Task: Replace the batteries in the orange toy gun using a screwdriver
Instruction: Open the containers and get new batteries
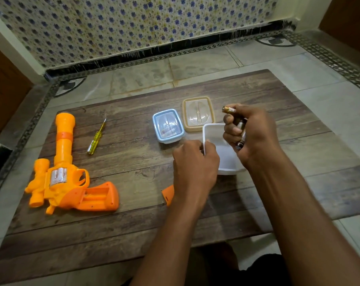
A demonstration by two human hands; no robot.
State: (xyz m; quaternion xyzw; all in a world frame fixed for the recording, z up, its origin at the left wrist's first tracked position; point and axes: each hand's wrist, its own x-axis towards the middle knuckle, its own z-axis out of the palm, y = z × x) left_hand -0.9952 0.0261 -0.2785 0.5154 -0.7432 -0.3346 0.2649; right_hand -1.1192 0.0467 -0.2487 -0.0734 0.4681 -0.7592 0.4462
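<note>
The orange toy gun [63, 172] lies on the left of the wooden board [133, 223], its grip's battery bay open and facing up. A yellow-handled screwdriver [96, 137] lies just right of the barrel. The orange battery cover [168, 194] pokes out from under my left wrist. My left hand [195, 168] pinches the near-left rim of an open white container [226, 153]. Over that container, my right hand [251, 135] grips several batteries [240, 129]; one gold end sticks out at the top.
A closed blue-lidded box [168, 125] and a beige lid [198, 113] lie beyond the white container. The board rests on a tiled floor, with a patterned wall behind. My knees show below the board's near edge.
</note>
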